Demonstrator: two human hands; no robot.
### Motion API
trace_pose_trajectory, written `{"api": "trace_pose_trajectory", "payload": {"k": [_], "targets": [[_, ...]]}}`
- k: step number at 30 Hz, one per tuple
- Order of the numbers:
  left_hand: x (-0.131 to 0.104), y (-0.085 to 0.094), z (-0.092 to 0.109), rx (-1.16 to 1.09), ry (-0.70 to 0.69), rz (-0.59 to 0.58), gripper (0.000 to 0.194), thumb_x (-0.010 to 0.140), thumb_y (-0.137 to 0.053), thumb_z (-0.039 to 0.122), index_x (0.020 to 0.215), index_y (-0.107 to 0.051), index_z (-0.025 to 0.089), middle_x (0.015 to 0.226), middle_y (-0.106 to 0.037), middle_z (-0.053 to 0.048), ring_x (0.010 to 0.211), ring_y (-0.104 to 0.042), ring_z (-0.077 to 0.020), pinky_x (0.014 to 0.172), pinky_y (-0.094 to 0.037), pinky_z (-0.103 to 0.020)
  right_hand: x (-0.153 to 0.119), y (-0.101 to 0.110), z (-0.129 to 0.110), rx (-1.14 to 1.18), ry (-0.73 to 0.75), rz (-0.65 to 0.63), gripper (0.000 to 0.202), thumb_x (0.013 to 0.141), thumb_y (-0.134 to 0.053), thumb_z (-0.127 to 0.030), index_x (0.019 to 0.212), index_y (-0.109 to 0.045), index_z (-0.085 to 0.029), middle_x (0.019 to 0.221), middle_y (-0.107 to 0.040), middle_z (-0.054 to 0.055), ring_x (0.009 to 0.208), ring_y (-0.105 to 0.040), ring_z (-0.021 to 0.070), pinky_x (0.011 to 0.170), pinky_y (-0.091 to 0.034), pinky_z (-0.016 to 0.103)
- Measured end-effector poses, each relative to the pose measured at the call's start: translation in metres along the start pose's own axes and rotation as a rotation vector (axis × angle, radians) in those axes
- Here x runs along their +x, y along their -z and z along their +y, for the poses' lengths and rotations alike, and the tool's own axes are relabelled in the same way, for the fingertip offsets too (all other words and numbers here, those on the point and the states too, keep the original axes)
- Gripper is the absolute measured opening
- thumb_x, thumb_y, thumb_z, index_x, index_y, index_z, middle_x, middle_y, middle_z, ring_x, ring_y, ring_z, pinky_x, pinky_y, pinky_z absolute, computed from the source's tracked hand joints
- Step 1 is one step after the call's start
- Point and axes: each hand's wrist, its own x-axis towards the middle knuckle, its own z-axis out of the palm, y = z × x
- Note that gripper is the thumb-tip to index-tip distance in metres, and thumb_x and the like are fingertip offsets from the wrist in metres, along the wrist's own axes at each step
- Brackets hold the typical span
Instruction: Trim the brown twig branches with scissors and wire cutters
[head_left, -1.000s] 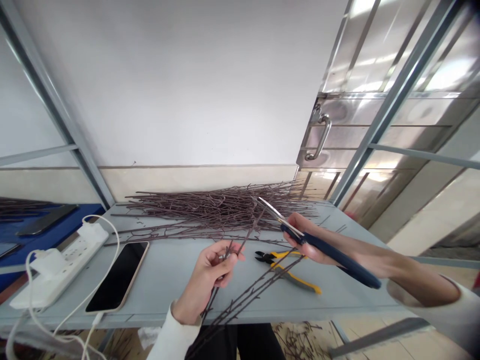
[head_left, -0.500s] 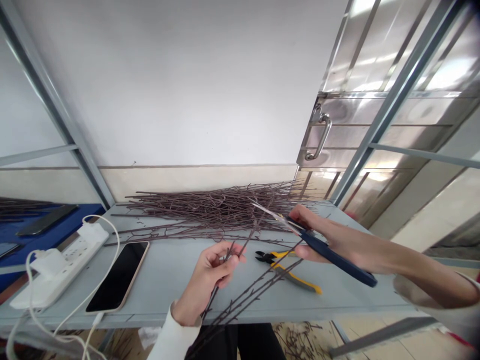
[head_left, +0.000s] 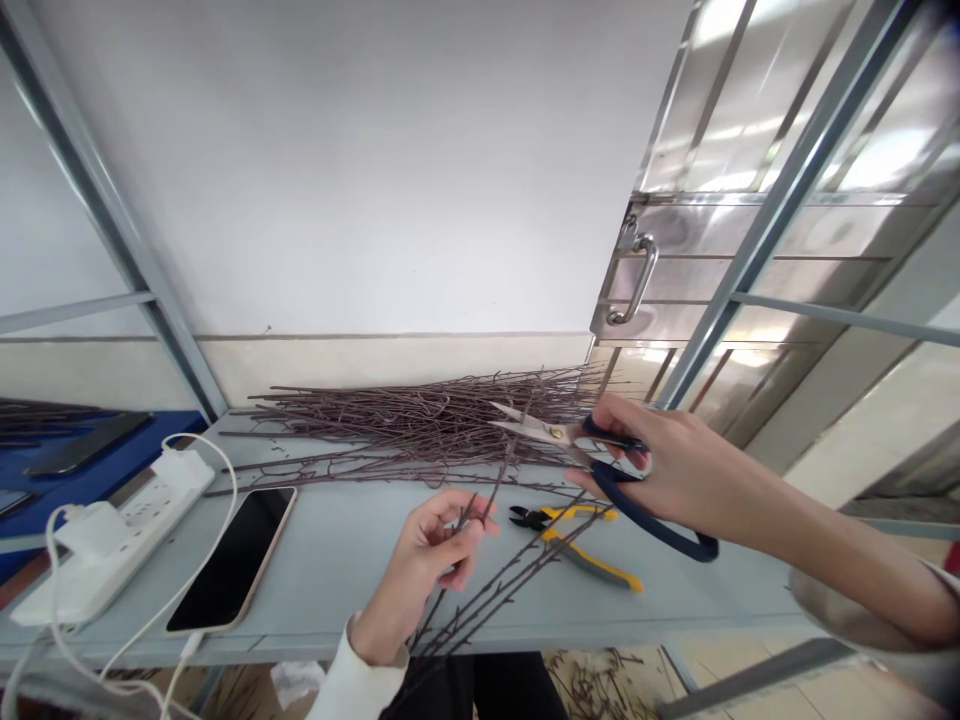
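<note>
The steel scissors with dark blue handles [head_left: 557, 433] have just opened wider near the top of a thin brown twig [head_left: 501, 480], making room between the blades. The right hand [head_left: 671, 460] has its grip around the handles; the left hand [head_left: 427, 550] pinches the twig above the grey tabletop [head_left: 337, 570]. Yellow-handled black pliers [head_left: 592, 565] lie near a long brown twig pile [head_left: 405, 415] by a white wall [head_left: 390, 180].

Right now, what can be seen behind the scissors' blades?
Behind the blades, the pile of dark twigs shows on the table. What the blades cover cannot be seen.
</note>
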Motion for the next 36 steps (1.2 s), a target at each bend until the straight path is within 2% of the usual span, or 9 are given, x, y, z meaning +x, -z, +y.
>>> {"api": "trace_pose_trajectory", "payload": {"k": [5, 8, 11, 18, 23, 26, 30, 33, 36], "targets": [[0.000, 0.002, 0.007, 0.015, -0.023, -0.093, 0.032, 0.078, -0.067, 0.042, 0.092, -0.059, 0.015, 0.089, -0.068, -0.008, 0.042, -0.050, -0.0055, 0.042, -0.036, -0.021, -0.005, -0.007, 0.001, -0.068, 0.001, 0.117, 0.022, 0.071, -0.055, -0.039, 0.080, -0.040, -0.024, 0.060, -0.054, -0.002, 0.048, -0.045, 0.0142, 0.046, -0.030, 0.025], [0.003, 0.002, 0.013, 0.082, -0.076, -0.142, 0.036, 0.080, -0.066, 0.042, 0.105, -0.059, 0.017, 0.101, -0.068, -0.011, 0.062, -0.062, -0.0128, 0.063, -0.048, -0.028, -0.007, -0.009, -0.002, -0.035, 0.003, 0.116, 0.021, 0.070, -0.053, -0.037, 0.076, -0.038, -0.025, 0.058, -0.053, -0.003, 0.047, -0.044, 0.0140, 0.046, -0.030, 0.025], [0.007, -0.004, 0.022, 0.183, -0.180, -0.081, 0.036, 0.082, -0.064, 0.040, 0.113, -0.058, 0.021, 0.112, -0.066, -0.011, 0.088, -0.063, -0.0182, 0.082, -0.046, -0.031, -0.008, -0.009, -0.008, 0.045, -0.008, 0.105, 0.023, 0.070, -0.050, -0.037, 0.070, -0.032, -0.025, 0.051, -0.047, -0.005, 0.045, -0.039, 0.0124, 0.046, -0.030, 0.024], [0.018, -0.023, 0.029, 0.180, -0.263, -0.029, 0.031, 0.086, -0.057, 0.042, 0.103, -0.067, 0.017, 0.080, -0.068, -0.005, 0.053, -0.051, -0.0079, 0.050, -0.040, -0.021, -0.009, -0.008, -0.011, 0.135, -0.030, 0.063, 0.025, 0.069, -0.051, -0.029, 0.066, -0.027, -0.024, 0.047, -0.037, -0.008, 0.046, -0.029, 0.0105, 0.046, -0.028, 0.024], [0.021, -0.029, 0.034, 0.132, -0.257, -0.036, 0.034, 0.086, -0.057, 0.042, 0.107, -0.067, 0.016, 0.073, -0.069, -0.005, 0.041, -0.045, -0.0056, 0.040, -0.031, -0.020, -0.010, -0.008, -0.004, 0.153, -0.028, 0.025, 0.027, 0.071, -0.053, -0.031, 0.064, -0.028, -0.024, 0.048, -0.033, -0.008, 0.049, -0.027, 0.0102, 0.046, -0.025, 0.023], [0.022, -0.032, 0.038, 0.156, -0.237, -0.036, 0.028, 0.085, -0.060, 0.038, 0.097, -0.069, 0.015, 0.081, -0.073, -0.009, 0.045, -0.055, -0.0089, 0.045, -0.041, -0.022, -0.011, -0.008, -0.002, 0.190, -0.037, -0.043, 0.031, 0.076, -0.054, -0.039, 0.066, -0.028, -0.024, 0.049, -0.034, -0.008, 0.050, -0.028, 0.0103, 0.046, -0.025, 0.023], [0.023, -0.039, 0.034, 0.279, -0.303, 0.107, 0.023, 0.085, -0.060, 0.034, 0.096, -0.070, 0.016, 0.099, -0.073, -0.010, 0.055, -0.065, -0.0144, 0.047, -0.048, -0.024, -0.013, -0.006, -0.001, 0.217, -0.066, -0.176, 0.036, 0.077, -0.056, -0.049, 0.069, -0.031, -0.024, 0.053, -0.040, -0.007, 0.050, -0.036, 0.0112, 0.047, -0.027, 0.023], [0.024, -0.044, 0.023, 0.490, -0.476, 0.230, 0.025, 0.088, -0.056, 0.030, 0.104, -0.071, 0.019, 0.111, -0.070, -0.009, 0.063, -0.069, -0.0164, 0.050, -0.052, -0.025, -0.013, -0.005, -0.004, 0.258, -0.096, -0.246, 0.036, 0.078, -0.055, -0.053, 0.074, -0.033, -0.024, 0.058, -0.047, -0.006, 0.054, -0.045, 0.0136, 0.049, -0.032, 0.024], [0.024, -0.047, 0.010, 0.752, -0.719, 0.323, 0.028, 0.090, -0.050, 0.020, 0.112, -0.069, 0.023, 0.122, -0.065, -0.006, 0.085, -0.070, -0.0195, 0.067, -0.058, -0.027, -0.013, -0.006, -0.008, 0.253, -0.145, -0.240, 0.037, 0.079, -0.053, -0.054, 0.073, -0.032, -0.024, 0.059, -0.048, -0.005, 0.056, -0.047, 0.0147, 0.050, -0.033, 0.025]]}}
